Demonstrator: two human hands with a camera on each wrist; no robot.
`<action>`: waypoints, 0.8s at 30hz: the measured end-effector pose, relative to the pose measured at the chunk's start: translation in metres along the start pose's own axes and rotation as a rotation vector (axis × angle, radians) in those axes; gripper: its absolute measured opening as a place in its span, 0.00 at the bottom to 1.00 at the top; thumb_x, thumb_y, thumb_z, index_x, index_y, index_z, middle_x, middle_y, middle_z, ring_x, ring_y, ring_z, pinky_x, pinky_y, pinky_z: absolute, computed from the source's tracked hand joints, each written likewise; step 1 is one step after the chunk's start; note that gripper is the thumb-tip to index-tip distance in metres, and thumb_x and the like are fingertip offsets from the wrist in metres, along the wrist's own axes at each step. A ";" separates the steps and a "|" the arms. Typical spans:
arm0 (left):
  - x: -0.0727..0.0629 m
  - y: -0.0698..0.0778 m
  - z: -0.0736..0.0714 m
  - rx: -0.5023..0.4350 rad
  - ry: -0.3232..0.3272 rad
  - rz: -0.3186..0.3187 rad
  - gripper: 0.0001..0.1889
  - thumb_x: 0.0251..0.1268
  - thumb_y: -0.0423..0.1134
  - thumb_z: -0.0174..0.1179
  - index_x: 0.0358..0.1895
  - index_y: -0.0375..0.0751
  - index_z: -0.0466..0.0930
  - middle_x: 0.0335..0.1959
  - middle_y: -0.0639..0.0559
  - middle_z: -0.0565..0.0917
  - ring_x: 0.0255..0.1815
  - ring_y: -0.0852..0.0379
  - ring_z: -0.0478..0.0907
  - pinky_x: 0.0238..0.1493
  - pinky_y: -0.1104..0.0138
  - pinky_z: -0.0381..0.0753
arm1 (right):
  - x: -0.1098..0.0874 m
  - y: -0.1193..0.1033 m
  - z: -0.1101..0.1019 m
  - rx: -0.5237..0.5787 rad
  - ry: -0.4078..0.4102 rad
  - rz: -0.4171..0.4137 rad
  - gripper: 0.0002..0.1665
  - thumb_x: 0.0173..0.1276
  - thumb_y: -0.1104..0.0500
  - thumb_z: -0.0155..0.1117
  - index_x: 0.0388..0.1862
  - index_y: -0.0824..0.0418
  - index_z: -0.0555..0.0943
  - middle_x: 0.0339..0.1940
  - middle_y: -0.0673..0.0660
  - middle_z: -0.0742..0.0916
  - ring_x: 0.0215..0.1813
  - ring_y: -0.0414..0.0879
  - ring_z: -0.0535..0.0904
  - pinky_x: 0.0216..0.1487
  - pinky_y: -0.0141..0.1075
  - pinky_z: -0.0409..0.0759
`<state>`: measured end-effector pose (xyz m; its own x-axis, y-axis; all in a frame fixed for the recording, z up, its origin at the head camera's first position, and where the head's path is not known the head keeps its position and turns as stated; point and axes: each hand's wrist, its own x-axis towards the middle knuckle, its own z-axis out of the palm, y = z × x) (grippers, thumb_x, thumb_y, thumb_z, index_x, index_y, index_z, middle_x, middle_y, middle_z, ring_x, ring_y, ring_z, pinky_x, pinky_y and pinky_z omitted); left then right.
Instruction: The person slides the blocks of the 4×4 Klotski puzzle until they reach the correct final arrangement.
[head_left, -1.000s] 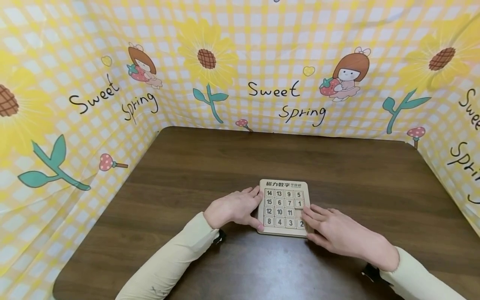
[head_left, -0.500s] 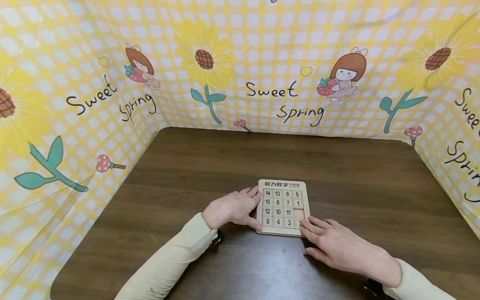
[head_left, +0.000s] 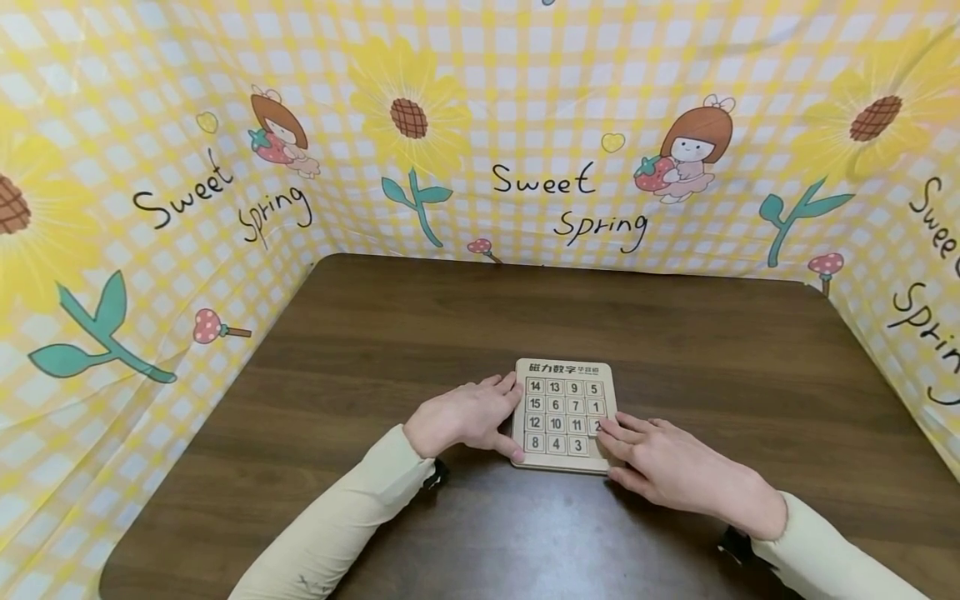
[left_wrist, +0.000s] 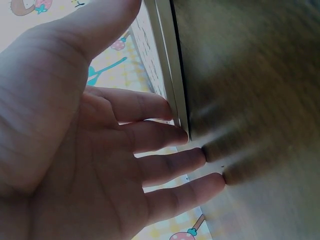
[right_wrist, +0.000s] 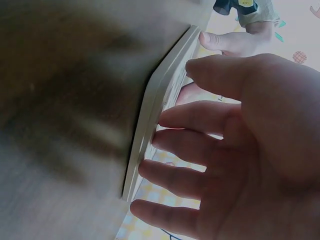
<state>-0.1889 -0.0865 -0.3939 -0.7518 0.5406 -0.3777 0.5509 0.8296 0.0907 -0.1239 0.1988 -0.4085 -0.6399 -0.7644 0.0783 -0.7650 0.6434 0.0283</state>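
Observation:
A wooden number sliding puzzle [head_left: 558, 462] lies flat on the table, its numbered tiles set in rows inside a pale frame. The left hand [head_left: 468, 414] rests along the puzzle's left side, thumb at the lower corner and fingers higher up; in the left wrist view its fingers [left_wrist: 172, 159] are nearly straight. From the right, the right hand [head_left: 671, 462] reaches over the frame with extended fingertips on the tile marked 2 [head_left: 596, 426], partly covering it. A gap in the bottom row, right of the 3 tile [head_left: 577, 445], is partly hidden by those fingers.
The dark wooden table [head_left: 420, 317] has rounded corners. A yellow checked cloth [head_left: 517, 83] with printed flowers and lettering stands around its back and sides. Dark bands show at both wrists, below the pale sleeves [head_left: 337, 517].
The right hand drew back toward the near edge, then moved away from the body with the 2 tile, which slid from the bottom row into the gap above. The left hand stays at the puzzle's side.

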 end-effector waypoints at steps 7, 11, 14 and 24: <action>0.000 0.000 0.000 0.002 0.006 0.004 0.55 0.53 0.69 0.63 0.78 0.41 0.53 0.80 0.43 0.52 0.80 0.44 0.53 0.75 0.50 0.62 | 0.002 -0.003 -0.004 0.007 -0.031 0.022 0.27 0.69 0.49 0.62 0.63 0.61 0.78 0.66 0.61 0.80 0.67 0.59 0.76 0.59 0.56 0.78; 0.000 0.000 0.001 0.002 0.004 0.007 0.55 0.53 0.69 0.63 0.78 0.41 0.53 0.80 0.43 0.52 0.80 0.44 0.53 0.76 0.52 0.60 | 0.004 -0.011 -0.005 0.003 -0.040 0.008 0.29 0.70 0.47 0.61 0.65 0.61 0.77 0.67 0.59 0.80 0.68 0.57 0.75 0.59 0.56 0.77; -0.001 -0.001 0.001 -0.004 0.007 0.007 0.55 0.54 0.69 0.63 0.78 0.41 0.52 0.80 0.44 0.52 0.80 0.44 0.53 0.76 0.52 0.60 | 0.008 -0.017 -0.004 -0.012 -0.028 -0.039 0.29 0.70 0.46 0.60 0.65 0.60 0.77 0.66 0.58 0.81 0.68 0.56 0.75 0.58 0.55 0.78; 0.000 -0.001 0.001 -0.008 0.007 0.008 0.55 0.54 0.69 0.63 0.78 0.40 0.53 0.80 0.43 0.52 0.80 0.44 0.53 0.76 0.52 0.60 | 0.010 -0.022 -0.002 -0.021 -0.031 -0.061 0.29 0.70 0.46 0.61 0.64 0.59 0.77 0.65 0.57 0.81 0.68 0.55 0.75 0.57 0.56 0.78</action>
<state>-0.1890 -0.0870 -0.3947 -0.7502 0.5479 -0.3702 0.5538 0.8265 0.1010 -0.1134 0.1766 -0.4065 -0.5940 -0.8032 0.0453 -0.8015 0.5957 0.0526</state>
